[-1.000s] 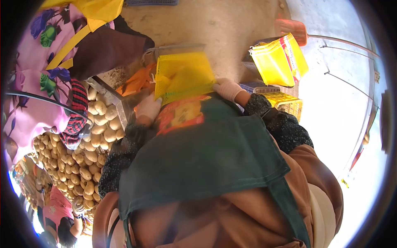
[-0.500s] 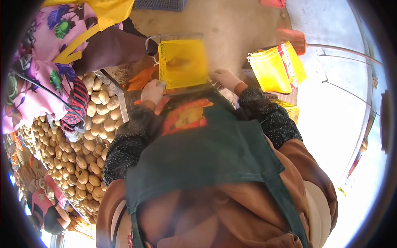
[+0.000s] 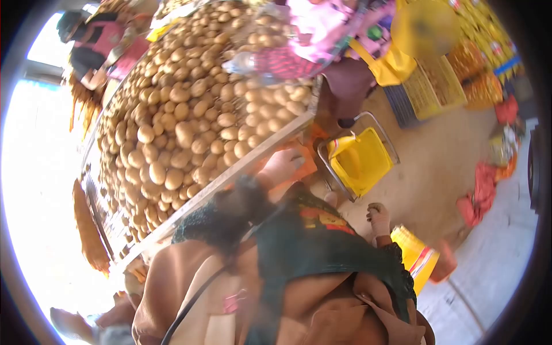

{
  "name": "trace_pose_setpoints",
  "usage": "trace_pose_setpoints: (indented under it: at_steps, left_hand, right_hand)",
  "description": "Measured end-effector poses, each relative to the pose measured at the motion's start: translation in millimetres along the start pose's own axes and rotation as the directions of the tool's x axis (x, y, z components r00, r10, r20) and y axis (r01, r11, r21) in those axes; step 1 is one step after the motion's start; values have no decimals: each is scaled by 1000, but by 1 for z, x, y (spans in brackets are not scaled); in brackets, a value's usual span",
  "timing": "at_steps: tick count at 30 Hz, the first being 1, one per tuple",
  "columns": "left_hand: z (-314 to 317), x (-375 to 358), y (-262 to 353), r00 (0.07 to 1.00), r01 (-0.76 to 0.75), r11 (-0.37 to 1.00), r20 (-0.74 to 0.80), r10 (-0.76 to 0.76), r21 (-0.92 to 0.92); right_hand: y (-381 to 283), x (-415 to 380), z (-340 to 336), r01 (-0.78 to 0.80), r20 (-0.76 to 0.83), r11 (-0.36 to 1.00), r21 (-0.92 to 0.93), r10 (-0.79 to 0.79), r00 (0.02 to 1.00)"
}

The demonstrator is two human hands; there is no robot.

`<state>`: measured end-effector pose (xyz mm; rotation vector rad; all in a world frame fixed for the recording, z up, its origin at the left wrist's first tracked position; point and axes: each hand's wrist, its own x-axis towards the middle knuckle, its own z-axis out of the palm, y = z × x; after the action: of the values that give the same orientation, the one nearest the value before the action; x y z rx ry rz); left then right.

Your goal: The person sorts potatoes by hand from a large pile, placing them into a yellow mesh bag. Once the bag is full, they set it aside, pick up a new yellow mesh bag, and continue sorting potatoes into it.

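Note:
My left hand (image 3: 282,165), in a pale glove, is over an orange bag or cloth (image 3: 300,167) beside the wooden edge of the potato table. Its fingers are loosely stretched and slightly blurred, with nothing visible in them. My right hand (image 3: 378,218), gloved with dark, soiled fingertips, hangs in the air with loosely bent fingers and holds nothing that I can see. Between and beyond both hands, a yellow mesh bag (image 3: 368,164) hangs on a metal frame (image 3: 333,175), apart from them. Potatoes (image 3: 184,133) lie heaped on the table to the left.
Folded yellow bags (image 3: 411,253) are close to my right forearm, beside an orange-red shovel (image 3: 444,263). Across the table edge (image 3: 253,158), a person in a pink floral sleeve (image 3: 322,23) reaches over the potatoes. A yellow crate (image 3: 431,86) and red bags (image 3: 483,190) lie on the floor.
The view has swung left toward the potato heap. My left hand has come away from the yellow mesh bag toward the table edge; my right hand stays apart from the bag.

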<state>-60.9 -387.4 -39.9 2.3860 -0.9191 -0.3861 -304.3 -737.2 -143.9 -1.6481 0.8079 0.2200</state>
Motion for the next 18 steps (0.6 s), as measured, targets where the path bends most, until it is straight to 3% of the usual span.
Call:
trace_pose_setpoints:
  at_steps: [2, 5, 7, 8, 9, 10, 11, 12, 13, 16, 18]
  left_hand:
    - [-24, -39, 26, 902, 378, 872, -89, -423, -311]
    - [-63, -97, 49, 740, 482, 713, -200, -643, -510]
    - [-45, -136, -6, 714, 464, 861, -489, -501, -206]
    - [-52, -153, -15, 640, 548, 798, -490, -592, -249]
    - [-65, -166, -13, 569, 478, 843, -645, -510, -244]
    - [-69, -180, -30, 533, 584, 785, -631, -564, -208]
    - [-71, -191, -44, 441, 457, 812, -700, -562, -364]
    - [-81, -200, -51, 404, 578, 799, -793, -456, -166]
    - [-88, -208, -65, 360, 535, 836, -860, -361, -127]
    - [-118, -238, -88, 387, 510, 860, -897, -213, 15]
    - [-139, -257, -92, 383, 492, 868, -913, -139, 74]
  right_hand:
    - [-3, 13, 3, 85, 92, 991, -106, -75, 993]
    - [-15, 22, 20, 253, 244, 945, -207, -201, 949]
    - [-52, 15, 46, 371, 317, 892, -259, -285, 905]
    - [-59, 16, 61, 383, 336, 892, -239, -294, 895]
    - [-65, 20, 73, 390, 352, 894, -221, -300, 887]
    - [-78, 17, 88, 394, 363, 896, -206, -304, 881]
    - [-92, 13, 102, 329, 377, 930, -161, -250, 892]
    - [-117, -1, 119, 258, 390, 959, -118, -194, 900]
    - [-137, -10, 137, 181, 403, 980, -76, -136, 905]
    - [-176, -8, 192, 293, 489, 948, -122, -200, 849]
    - [-201, 7, 242, 566, 494, 817, -109, -450, 744]
